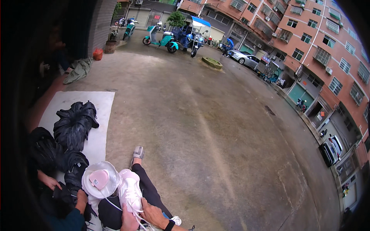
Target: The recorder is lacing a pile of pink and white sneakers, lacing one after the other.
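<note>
A white and pink sneaker (130, 192) lies over my lap, its pink toe pointing away from me. My left hand (130, 221) grips the near end of the sneaker from the left. On the other side, my right hand (152, 213), with a black band at the wrist, is closed at the white shoelaces (139, 218); its fingertips are partly hidden. Loose lace ends hang below the hands. Left of the sneaker sits a round whitish bowl-like container (86, 184) that looks wrapped in clear plastic. Inside it rests a pink rounded piece (99, 178) with a small label. A thin white cord runs from there toward my left hand.
Close on my left, a co-worker's hands (81, 200) handle black items. Piles of black shoe-like pieces (75, 125) lie on a white sheet (103, 104). My outstretched foot in a grey shoe (138, 152) rests on the concrete. Scooters (161, 41) and a blue-roofed tricycle (192, 36) stand farther off.
</note>
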Demonstrator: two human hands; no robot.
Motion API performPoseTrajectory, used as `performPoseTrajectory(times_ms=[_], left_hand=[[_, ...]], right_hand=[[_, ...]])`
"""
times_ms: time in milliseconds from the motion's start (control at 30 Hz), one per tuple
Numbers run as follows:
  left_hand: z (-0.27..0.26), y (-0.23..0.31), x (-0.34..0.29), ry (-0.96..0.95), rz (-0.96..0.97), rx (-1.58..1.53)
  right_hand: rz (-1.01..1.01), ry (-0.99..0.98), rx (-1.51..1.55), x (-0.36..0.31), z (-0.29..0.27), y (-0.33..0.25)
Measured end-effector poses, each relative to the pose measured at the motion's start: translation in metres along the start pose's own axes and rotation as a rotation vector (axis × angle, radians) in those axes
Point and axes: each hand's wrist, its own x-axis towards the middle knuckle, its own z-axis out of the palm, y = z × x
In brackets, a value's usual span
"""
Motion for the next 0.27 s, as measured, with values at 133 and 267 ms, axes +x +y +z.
performPoseTrajectory(times_ms=[133, 267], left_hand=[[0.003, 0.001, 0.005, 0.02, -0.003, 0.002], [-0.003, 0.001, 0.001, 0.035, 0.066, 0.015]], right_hand=[[-0.001, -0.048, -0.047, 0.009, 0.008, 0.007], [-0.012, -0.037, -0.043, 0.007, 0.001, -0.01]])
